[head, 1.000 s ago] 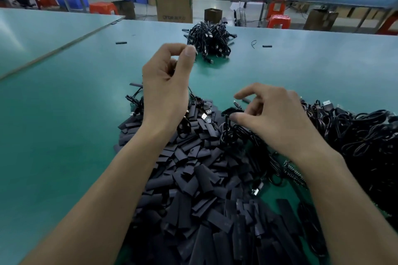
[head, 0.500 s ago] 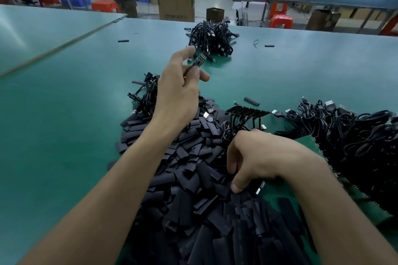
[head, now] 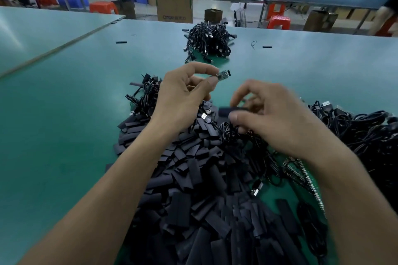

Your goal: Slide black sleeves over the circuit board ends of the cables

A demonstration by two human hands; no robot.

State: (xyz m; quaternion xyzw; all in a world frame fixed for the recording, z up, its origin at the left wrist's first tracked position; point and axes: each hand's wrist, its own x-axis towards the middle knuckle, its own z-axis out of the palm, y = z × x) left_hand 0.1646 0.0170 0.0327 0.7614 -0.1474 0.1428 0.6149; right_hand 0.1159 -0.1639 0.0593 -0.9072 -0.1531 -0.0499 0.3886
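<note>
The left hand [head: 183, 97] pinches a small circuit board [head: 224, 74] between thumb and forefinger, its free end pointing right, while the right hand [head: 273, 120] pinches a blurred black sleeve [head: 229, 111] just below and right, lying roughly level, open end facing left and not yet aligned.

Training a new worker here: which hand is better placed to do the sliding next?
Right. The right hand pinches a black sleeve just below the circuit board, whose bare end sticks out of the left hand; that hand probably only steadies it.
</note>
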